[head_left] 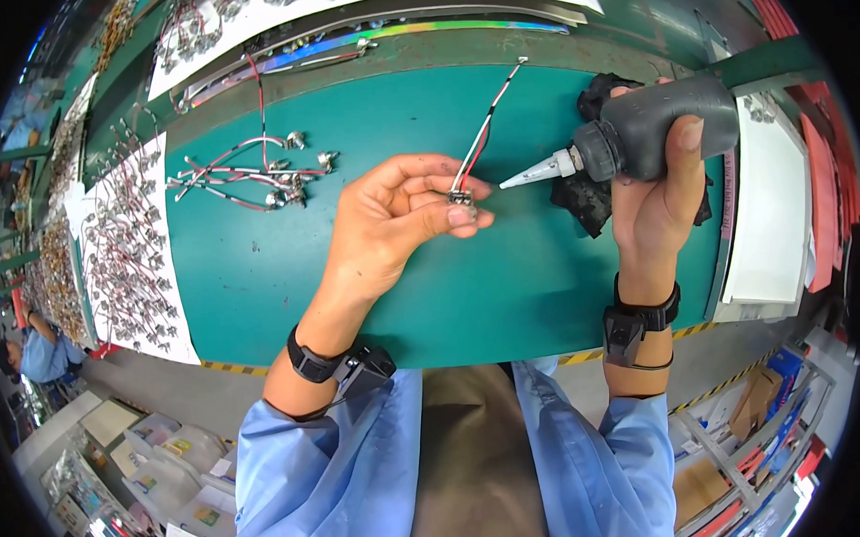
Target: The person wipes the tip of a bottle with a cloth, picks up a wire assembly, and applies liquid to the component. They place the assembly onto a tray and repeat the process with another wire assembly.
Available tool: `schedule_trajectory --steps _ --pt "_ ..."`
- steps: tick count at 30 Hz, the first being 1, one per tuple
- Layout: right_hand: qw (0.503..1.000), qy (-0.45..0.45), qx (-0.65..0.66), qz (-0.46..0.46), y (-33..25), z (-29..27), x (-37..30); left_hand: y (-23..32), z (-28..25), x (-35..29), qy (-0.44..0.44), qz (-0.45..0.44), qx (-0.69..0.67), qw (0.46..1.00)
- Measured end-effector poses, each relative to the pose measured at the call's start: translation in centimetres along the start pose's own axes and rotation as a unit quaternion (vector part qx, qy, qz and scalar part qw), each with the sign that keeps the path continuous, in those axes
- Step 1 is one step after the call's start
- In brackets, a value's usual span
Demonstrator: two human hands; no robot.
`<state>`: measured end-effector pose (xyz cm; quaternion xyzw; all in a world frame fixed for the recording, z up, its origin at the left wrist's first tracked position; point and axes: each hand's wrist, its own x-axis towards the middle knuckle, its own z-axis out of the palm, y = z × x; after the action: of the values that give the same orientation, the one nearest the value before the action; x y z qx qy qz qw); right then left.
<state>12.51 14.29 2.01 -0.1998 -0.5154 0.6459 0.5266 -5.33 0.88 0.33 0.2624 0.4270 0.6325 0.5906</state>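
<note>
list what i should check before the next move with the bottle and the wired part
1. Wired component secured: ok, pinched in the left hand, its red, white and black wires pointing away from the person.
2. Dark grey squeeze bottle supported: ok, held tilted in the right hand.
3. Tapered nozzle aimed: ok, it points toward the left hand.
4. Nozzle tip at the component: not ok, a gap shows between them.
5. Nozzle tip open and unclogged: cannot tell, too small.
6. Loose wired parts clear of the hands: ok, they lie to the left on the green mat.
</note>
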Motion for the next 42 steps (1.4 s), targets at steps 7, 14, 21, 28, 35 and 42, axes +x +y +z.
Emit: schedule_trajectory --steps 7,14,21,28,35,42 --pt "0.982 0.134 0.129 -0.019 -3.2 -2.1 0.7 -0.2 1.1 -1.1 0.012 0.054 0.097 0.994" --pt "0.905 0.248 0.308 -0.157 -12.1 -10.1 -7.8 2.5 9.2 -2.4 -0.146 0.174 0.273 0.935" --pt "0.875 0.278 0.268 -0.291 -18.4 -21.1 -19.8 -1.1 22.9 4.9 -0.306 0.202 0.339 0.867" --pt "0.818 0.389 0.225 -0.359 -19.2 -24.9 -26.6 -7.7 36.7 20.2 -0.251 0.203 0.408 0.854" --pt "0.747 0.526 0.170 -0.370 -18.3 -29.3 -28.8 -12.5 45.2 34.4 -0.130 0.292 0.546 0.774" --pt "0.724 0.595 0.136 -0.320 -16.6 -32.8 -28.2 -19.5 47.7 40.7 -0.052 0.219 0.709 0.669"
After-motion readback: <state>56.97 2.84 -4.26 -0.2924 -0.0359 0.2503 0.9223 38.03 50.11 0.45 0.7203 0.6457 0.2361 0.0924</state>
